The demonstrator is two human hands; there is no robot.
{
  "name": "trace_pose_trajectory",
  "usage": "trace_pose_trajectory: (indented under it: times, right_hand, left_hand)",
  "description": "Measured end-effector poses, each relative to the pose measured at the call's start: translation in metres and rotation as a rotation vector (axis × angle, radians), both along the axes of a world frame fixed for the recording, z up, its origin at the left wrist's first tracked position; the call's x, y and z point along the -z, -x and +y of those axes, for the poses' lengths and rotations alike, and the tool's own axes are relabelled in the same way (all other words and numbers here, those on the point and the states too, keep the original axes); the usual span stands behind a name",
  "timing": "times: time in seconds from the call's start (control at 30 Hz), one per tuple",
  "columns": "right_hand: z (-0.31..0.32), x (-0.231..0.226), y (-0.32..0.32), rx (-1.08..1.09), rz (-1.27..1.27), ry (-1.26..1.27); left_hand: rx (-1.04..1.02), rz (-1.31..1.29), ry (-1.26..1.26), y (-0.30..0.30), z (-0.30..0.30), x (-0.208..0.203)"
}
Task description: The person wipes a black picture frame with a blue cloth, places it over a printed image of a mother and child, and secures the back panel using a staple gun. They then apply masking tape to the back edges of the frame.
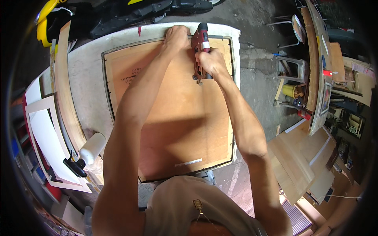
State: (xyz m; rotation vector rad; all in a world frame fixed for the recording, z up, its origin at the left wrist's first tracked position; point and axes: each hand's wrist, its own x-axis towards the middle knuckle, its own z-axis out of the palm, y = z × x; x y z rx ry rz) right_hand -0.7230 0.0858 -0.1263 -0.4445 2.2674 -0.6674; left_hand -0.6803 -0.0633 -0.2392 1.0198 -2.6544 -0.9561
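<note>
Face down on a white-covered table lies a framed panel with a brown backing board (pixel 181 106) and a dark, thin frame around it. Small dark tabs show along its edges. My left hand (pixel 176 37) is at the far edge of the frame, its fingers curled over the rim. My right hand (pixel 212 61) is closed around a dark red and black staple gun (pixel 201 43), just right of my left hand. The tool lies over the backing near the far rim. Handwriting and a small white label (pixel 188 162) mark the board.
A white spray bottle (pixel 93 148) with a black head stands left of the table, beside long wooden strips (pixel 63 78) and a white mat board (pixel 55 145). A yellow and black motorbike (pixel 118 17) is beyond. Stools (pixel 293 69) and wood sheets (pixel 299 157) are at right.
</note>
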Motion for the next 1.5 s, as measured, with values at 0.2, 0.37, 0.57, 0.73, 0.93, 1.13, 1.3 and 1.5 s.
trace_pose_trajectory:
  times: [0.2,0.37,0.57,0.73,0.93,1.13,1.3,1.5]
  right_hand:
    - [-0.003,0.002,0.006,-0.009,0.046,-0.009]
    - [0.002,-0.016,-0.028,0.019,-0.051,0.073]
    - [-0.033,-0.017,-0.083,-0.098,-0.154,0.117]
    - [-0.064,0.003,-0.1,-0.091,-0.144,0.162]
    - [-0.077,0.024,-0.099,-0.048,-0.008,0.059]
    - [-0.077,-0.009,-0.102,-0.046,-0.112,0.058]
    - [-0.079,-0.001,-0.147,-0.131,-0.162,0.124]
    - [-0.122,0.003,-0.195,-0.175,-0.231,0.18]
  left_hand:
    - [-0.013,0.018,0.028,0.001,0.011,-0.002]
    - [-0.009,-0.025,-0.076,-0.028,-0.016,-0.003]
    - [-0.099,-0.235,0.029,-0.117,-0.056,-0.032]
    - [-0.153,-0.2,0.015,-0.117,-0.064,-0.014]
    - [-0.157,-0.134,-0.007,-0.115,-0.059,-0.018]
    - [-0.13,-0.155,-0.069,-0.124,-0.064,-0.023]
    - [-0.342,-0.192,-0.126,-0.194,-0.105,-0.025]
    - [-0.323,-0.18,-0.036,-0.227,-0.121,-0.01]
